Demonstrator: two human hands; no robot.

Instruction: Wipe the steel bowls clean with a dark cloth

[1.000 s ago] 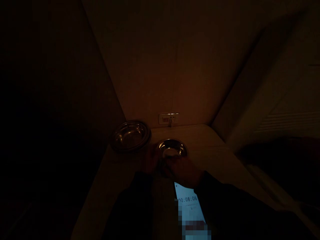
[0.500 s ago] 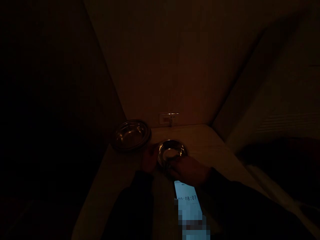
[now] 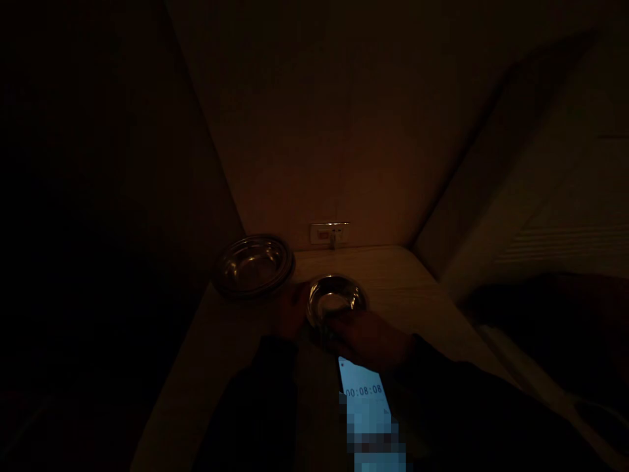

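Observation:
In dim light, a small shiny metal bowl (image 3: 314,303) is between my hands over the wooden tabletop. My left hand (image 3: 291,311) is curled against the bowl's left side, gripping it; its fingertips are lost in shadow. My right hand (image 3: 366,334) reaches over the near rim with fingers closed and bent down. Something dark and bunched shows under those fingers, too dark to name. Just below my right hand lies a phone (image 3: 363,380) with a lit screen showing a running timer; its lower part is pixelated.
Stacked larger metal bowls (image 3: 253,265) stand at the table's back left corner. A wall socket (image 3: 329,233) with a plug in it sits just above the table's back edge. The tabletop (image 3: 407,282) meets walls behind. A dark shape (image 3: 555,314) lies beyond the right edge.
The timer has moved on from 00:08:07 to 00:08:08. The whole view has shifted slightly. Both hands stay at the bowl, with only slight movement of the right fingers.

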